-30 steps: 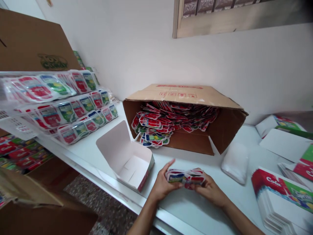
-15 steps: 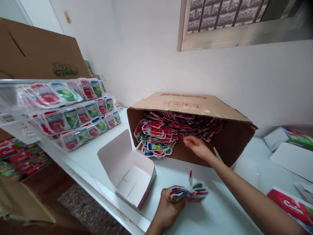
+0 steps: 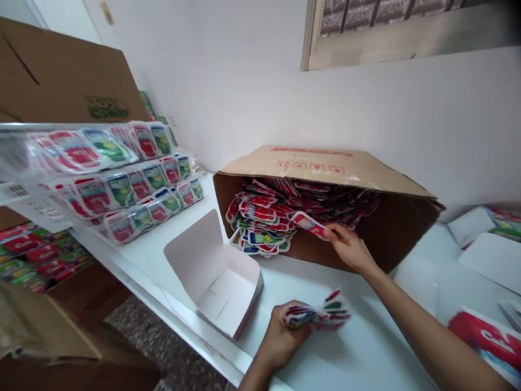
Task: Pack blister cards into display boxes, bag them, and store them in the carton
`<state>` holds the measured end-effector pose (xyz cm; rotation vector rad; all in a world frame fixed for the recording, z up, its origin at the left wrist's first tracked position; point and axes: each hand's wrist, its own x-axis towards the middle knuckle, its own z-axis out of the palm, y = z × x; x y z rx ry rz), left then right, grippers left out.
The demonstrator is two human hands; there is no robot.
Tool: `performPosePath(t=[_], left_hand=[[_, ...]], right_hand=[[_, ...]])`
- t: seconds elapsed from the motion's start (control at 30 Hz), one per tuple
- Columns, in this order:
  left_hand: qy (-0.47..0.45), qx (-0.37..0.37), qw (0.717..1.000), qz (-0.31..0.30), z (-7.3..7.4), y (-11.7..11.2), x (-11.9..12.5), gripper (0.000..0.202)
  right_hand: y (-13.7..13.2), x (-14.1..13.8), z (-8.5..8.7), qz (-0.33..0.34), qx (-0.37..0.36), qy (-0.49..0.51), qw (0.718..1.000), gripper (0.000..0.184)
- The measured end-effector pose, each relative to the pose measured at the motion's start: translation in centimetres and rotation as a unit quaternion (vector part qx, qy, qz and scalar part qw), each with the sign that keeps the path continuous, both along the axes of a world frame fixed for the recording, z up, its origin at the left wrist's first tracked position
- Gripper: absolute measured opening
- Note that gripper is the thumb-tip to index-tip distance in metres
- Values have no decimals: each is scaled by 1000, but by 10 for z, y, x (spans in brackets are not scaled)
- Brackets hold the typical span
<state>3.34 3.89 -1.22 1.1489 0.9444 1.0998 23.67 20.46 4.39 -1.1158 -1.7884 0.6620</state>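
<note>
My left hand (image 3: 285, 334) is closed around a fanned bunch of candy sachets (image 3: 331, 312), low over the table in front of me. With its fingers pinched, my right hand (image 3: 350, 247) holds one red candy sachet (image 3: 310, 225) by its end, at the mouth of a cardboard carton (image 3: 337, 163) lying on its side. Inside that carton, many red and green sachets (image 3: 258, 214) lie heaped, mostly toward its left. Left of my left hand stands a small white display box (image 3: 222, 288), its lid raised and nothing inside.
Clear-wrapped strips of sachets (image 3: 138, 184) are stacked at the table's left, before a larger carton (image 3: 69, 76). Printed boxes (image 3: 36, 255) sit below the table edge. A red cola-printed packet (image 3: 488, 336) and a white-flapped box (image 3: 494, 258) lie at the right.
My right hand has taken hold of a red sachet at the carton's mouth and shifted slightly right. The left hand keeps its bunch in nearly the same place. The view has tilted slightly.
</note>
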Motion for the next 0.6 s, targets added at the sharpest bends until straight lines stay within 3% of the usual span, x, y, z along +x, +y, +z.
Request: performPosePath(t=[0.13, 0.23, 0.33, 0.47, 0.53, 0.6], left_hand=[[14, 52, 998, 27, 8, 4, 1, 28], [49, 81, 994, 62, 11, 4, 0, 29], [66, 99, 992, 36, 14, 2, -1, 25], [51, 120, 991, 34, 9, 0, 1, 21], [36, 109, 991, 69, 4, -1, 3, 31], [16, 88, 991, 95, 0, -2, 6, 58]], right_hand=[[-72, 18, -36, 61, -122, 92, 986, 33], [-104, 18, -51, 126, -229, 245, 934, 30], [-117, 16, -56, 171, -305, 291, 890, 28], [-124, 20, -58, 201, -327, 266, 884, 26], [-128, 25, -59, 207, -311, 263, 890, 38], [-132, 30, -59, 232, -299, 260, 888, 55]])
